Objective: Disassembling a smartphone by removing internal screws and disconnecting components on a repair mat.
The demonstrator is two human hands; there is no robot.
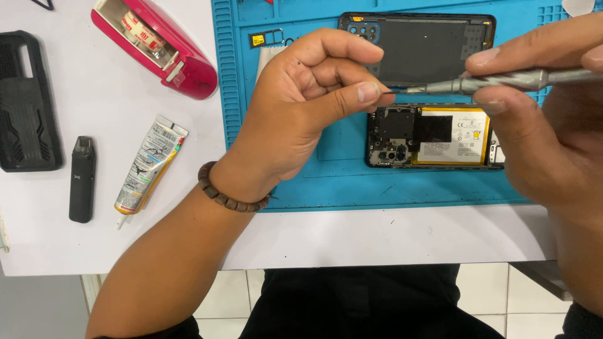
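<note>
My left hand (308, 107) hovers over the blue mat (339, 182), thumb and forefinger pinched right at the thin tip of a grey metal screwdriver (502, 80); whether a tiny screw sits there I cannot tell. My right hand (546, 125) grips the screwdriver's shaft, holding it level. Below the tool lies an opened phone (433, 135) showing its dark circuit board and yellow-edged battery. The phone's black back cover (421, 47) rests farther up the mat.
On the white table left of the mat lie a red tape dispenser (157, 44), a glue tube (147, 166), a small black stick-shaped device (82, 179) and a black phone case (26, 103). A small card tray (267, 39) sits on the mat's top left.
</note>
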